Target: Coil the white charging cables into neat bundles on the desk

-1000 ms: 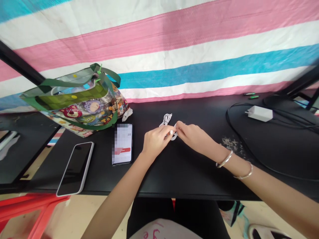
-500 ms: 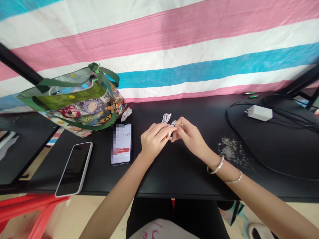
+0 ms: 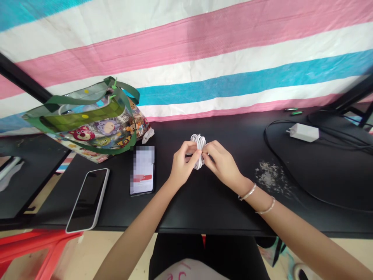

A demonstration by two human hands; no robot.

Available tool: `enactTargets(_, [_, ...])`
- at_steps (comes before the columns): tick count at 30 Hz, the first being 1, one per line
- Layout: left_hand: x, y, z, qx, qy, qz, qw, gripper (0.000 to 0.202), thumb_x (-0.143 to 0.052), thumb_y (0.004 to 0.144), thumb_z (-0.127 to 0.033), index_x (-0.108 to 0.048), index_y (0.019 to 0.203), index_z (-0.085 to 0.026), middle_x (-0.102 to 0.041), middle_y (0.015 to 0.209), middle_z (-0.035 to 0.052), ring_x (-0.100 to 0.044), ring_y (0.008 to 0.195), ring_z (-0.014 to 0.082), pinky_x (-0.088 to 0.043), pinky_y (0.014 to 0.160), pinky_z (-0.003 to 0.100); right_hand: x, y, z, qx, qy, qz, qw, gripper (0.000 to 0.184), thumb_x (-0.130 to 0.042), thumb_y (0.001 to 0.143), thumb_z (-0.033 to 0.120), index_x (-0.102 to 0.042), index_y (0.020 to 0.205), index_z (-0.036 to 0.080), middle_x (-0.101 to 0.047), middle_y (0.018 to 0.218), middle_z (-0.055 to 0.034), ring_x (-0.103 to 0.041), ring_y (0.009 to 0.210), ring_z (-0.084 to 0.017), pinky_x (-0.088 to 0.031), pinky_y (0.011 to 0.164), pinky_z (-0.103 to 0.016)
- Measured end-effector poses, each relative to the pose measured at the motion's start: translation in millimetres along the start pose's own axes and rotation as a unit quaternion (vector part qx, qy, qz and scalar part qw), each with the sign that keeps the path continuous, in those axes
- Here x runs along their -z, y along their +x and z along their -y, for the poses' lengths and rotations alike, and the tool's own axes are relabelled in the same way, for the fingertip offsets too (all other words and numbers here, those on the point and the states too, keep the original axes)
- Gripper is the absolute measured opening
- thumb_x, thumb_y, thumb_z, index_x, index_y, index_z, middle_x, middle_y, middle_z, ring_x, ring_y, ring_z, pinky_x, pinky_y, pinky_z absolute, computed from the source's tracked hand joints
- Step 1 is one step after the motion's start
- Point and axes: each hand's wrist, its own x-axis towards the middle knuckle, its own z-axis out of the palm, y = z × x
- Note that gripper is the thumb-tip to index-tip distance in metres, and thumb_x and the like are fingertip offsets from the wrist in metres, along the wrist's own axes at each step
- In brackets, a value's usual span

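Note:
A coiled white cable (image 3: 198, 144) is held upright just above the black table (image 3: 204, 202), in the middle of the view. My left hand (image 3: 182, 165) pinches the coil from the left, fingers closed on it. My right hand (image 3: 220, 161) grips the same coil from the right, thumb and fingers pressed on its middle. Two bangles sit on my right wrist. Part of the coil is hidden behind my fingers.
A lit phone (image 3: 142, 170) and a dark phone in a white case (image 3: 88, 199) lie to the left. A cartoon-print tote bag (image 3: 93, 122) stands at the back left. A white charger (image 3: 304, 132) with black cables lies at the right, crumbs (image 3: 271, 177) beside it.
The cable bundle has been turned from lying low between my fingers to standing upright. Both hands shifted slightly toward me and closed tighter on it.

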Motion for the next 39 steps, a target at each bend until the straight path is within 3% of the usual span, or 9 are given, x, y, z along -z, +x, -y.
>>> enactTargets(5, [2.9, 2.6, -4.2, 0.017, -0.005, -0.016, 1.000, 0.006, -0.060, 0.080, -0.023, -0.058, 0.081, -0.018, -0.066, 0.081, 0.0019, -0.065, 0.080, 0.0134, -0.054, 0.063, 0.019, -1.5, -0.9, 0.5, 0.097, -0.124, -0.022, 0.987, 0.027, -0.039, 0.094, 0.015, -0.054, 0.071, 0.019, -0.063, 0.069, -0.0032, -0.053, 0.074, -0.016, -0.041, 0.067, -0.026])
enactTargets(12, [6.0, 5.8, -4.8, 0.020, -0.025, -0.002, 0.999, 0.009, -0.061, 0.075, -0.026, -0.060, 0.074, -0.017, -0.058, 0.077, 0.0006, -0.058, 0.075, 0.0120, -0.050, 0.059, 0.019, 0.7, -1.2, -1.1, 0.115, -0.168, -0.009, 0.979, 0.026, -0.040, 0.094, 0.015, -0.058, 0.076, 0.018, -0.065, 0.073, -0.0035, -0.054, 0.076, -0.016, -0.039, 0.071, -0.026])
enactTargets(17, [8.3, 8.6, -3.2, 0.031, -0.036, 0.017, 0.999, 0.011, -0.064, 0.073, -0.028, -0.060, 0.070, -0.017, -0.054, 0.076, 0.0003, -0.054, 0.072, 0.0114, -0.044, 0.055, 0.018, -1.1, -2.9, -3.8, 0.067, -0.105, 0.017, 0.992, 0.029, -0.037, 0.095, 0.020, -0.054, 0.072, 0.019, -0.063, 0.067, -0.0031, -0.054, 0.067, -0.016, -0.037, 0.060, -0.026])
enactTargets(22, [13.3, 10.5, -3.7, -0.051, 0.025, 0.005, 0.998, 0.015, -0.070, 0.070, -0.025, -0.058, 0.063, -0.018, -0.052, 0.071, -0.0016, -0.049, 0.065, 0.0095, -0.039, 0.054, 0.020, 2.0, -4.5, -1.1, -0.077, 0.058, 0.071, 0.993, 0.022, -0.041, 0.091, 0.020, -0.048, 0.070, 0.021, -0.054, 0.058, 0.0028, -0.044, 0.047, -0.010, -0.030, 0.048, -0.023])
enactTargets(27, [16.2, 10.2, -7.2, -0.139, 0.078, 0.003, 0.987, 0.021, -0.072, 0.072, -0.027, -0.057, 0.061, -0.018, -0.051, 0.067, -0.0034, -0.046, 0.060, 0.0086, -0.039, 0.055, 0.021, 4.5, -3.0, -1.6, -0.216, 0.235, 0.128, 0.939, 0.017, -0.042, 0.087, 0.030, -0.046, 0.073, 0.022, -0.045, 0.054, 0.0055, -0.043, 0.046, -0.010, -0.032, 0.050, -0.023])
enactTargets(32, [17.0, 9.1, -9.9, -0.211, 0.134, 0.005, 0.968, 0.027, -0.067, 0.079, -0.033, -0.056, 0.060, -0.018, -0.053, 0.063, -0.0027, -0.047, 0.059, 0.0092, -0.040, 0.054, 0.021, 4.6, -0.2, -4.7, -0.280, 0.429, 0.158, 0.844, 0.028, -0.047, 0.083, 0.046, -0.045, 0.069, 0.021, -0.043, 0.054, 0.0065, -0.042, 0.044, -0.008, -0.033, 0.048, -0.023])
enactTargets(36, [15.4, 7.6, -9.7, -0.270, 0.190, 0.010, 0.944, 0.034, -0.062, 0.084, -0.035, -0.053, 0.057, -0.017, -0.055, 0.059, -0.0020, -0.048, 0.058, 0.0100, -0.039, 0.054, 0.021, 5.3, -0.5, -2.8, -0.353, 0.503, 0.161, 0.773, 0.031, -0.055, 0.078, 0.048, -0.047, 0.069, 0.020, -0.045, 0.053, 0.0067, -0.043, 0.044, -0.007, -0.030, 0.045, -0.022])
enactTargets(39, [13.7, 6.9, -9.2, -0.291, 0.225, 0.011, 0.930, 0.036, -0.059, 0.086, -0.035, -0.052, 0.056, -0.018, -0.056, 0.057, -0.0021, -0.048, 0.057, 0.0101, -0.039, 0.054, 0.021, 3.3, -2.2, -2.0, -0.386, 0.520, 0.149, 0.747, 0.029, -0.058, 0.075, 0.047, -0.049, 0.069, 0.019, -0.045, 0.051, 0.0076, -0.042, 0.043, -0.006, -0.029, 0.045, -0.022])
